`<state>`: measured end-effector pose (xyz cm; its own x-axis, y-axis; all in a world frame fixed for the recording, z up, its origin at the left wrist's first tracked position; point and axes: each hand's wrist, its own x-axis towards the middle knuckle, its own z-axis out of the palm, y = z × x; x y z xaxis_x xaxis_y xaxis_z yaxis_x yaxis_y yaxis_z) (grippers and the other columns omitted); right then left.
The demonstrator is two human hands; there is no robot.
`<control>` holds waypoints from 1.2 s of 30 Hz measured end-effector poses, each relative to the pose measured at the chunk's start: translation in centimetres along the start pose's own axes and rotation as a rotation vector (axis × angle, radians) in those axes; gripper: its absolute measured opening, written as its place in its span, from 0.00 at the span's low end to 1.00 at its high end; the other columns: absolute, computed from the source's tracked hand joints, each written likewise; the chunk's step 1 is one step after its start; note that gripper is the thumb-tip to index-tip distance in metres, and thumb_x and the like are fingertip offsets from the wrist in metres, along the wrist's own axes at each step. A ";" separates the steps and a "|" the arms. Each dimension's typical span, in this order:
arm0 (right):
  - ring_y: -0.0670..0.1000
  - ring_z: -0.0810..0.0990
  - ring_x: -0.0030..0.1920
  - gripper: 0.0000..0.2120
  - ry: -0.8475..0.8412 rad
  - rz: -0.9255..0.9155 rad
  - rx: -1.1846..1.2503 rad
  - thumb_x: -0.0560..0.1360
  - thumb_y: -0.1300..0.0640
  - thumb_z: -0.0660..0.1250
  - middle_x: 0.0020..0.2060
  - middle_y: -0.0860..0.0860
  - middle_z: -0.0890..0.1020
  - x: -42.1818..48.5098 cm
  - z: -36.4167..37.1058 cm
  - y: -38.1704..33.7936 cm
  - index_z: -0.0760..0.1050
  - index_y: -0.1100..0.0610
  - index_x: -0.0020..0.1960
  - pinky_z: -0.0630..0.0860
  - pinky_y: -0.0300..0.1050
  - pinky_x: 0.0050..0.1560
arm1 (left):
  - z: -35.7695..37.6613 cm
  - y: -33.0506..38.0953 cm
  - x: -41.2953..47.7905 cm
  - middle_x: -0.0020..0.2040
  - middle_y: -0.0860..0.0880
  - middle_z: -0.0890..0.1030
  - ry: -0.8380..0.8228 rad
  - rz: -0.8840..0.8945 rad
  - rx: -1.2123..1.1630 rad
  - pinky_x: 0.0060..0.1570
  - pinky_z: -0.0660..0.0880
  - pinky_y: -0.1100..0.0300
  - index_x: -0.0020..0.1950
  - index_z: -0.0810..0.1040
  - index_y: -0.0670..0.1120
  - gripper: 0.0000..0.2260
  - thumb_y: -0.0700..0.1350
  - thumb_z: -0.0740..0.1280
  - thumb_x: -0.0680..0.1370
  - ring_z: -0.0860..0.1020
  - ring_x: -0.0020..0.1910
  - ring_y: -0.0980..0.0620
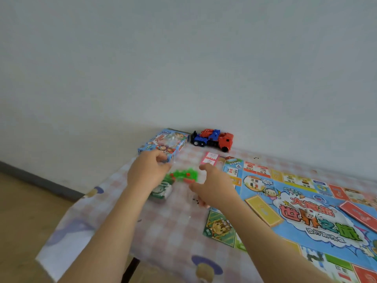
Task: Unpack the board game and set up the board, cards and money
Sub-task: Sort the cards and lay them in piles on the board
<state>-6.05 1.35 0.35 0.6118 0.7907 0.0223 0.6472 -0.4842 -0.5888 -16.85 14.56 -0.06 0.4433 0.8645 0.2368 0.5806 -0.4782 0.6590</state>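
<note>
- Plain white wall behind; counter (pixel 163 225) under a checked cloth.
- Board (pixel 306 227) lay unfolded; game box (pixel 163 142) beyond its far-left corner.
- Left hand (pixel 146 172) pinched a clear bag of green pieces (pixel 183 174); right hand (pixel 214 186) half-open beside it.
- Step looked like unpacking pieces; next: open the bag.

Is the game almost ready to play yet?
Partly. The board lies unfolded, with yellow and red card decks on it. Both hands, left and right, are handling a clear bag of green and red pieces. The green stack, probably money, still needs laying out.
</note>
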 end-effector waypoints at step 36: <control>0.43 0.76 0.42 0.08 0.371 -0.228 -0.086 0.73 0.49 0.70 0.41 0.43 0.79 -5.3 -8.5 4.2 0.83 0.48 0.51 0.74 0.38 0.44 | 4.1 9.3 -5.7 0.46 0.38 0.83 -0.580 -0.367 -1.065 0.32 0.82 0.51 0.55 0.78 0.36 0.13 0.45 0.67 0.78 0.83 0.39 0.44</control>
<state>-2.64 -8.06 4.64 0.5606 0.7003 0.4419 0.8106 -0.3549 -0.4659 -11.21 4.52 1.76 0.7632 0.5956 -0.2504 0.0169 0.3690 0.9293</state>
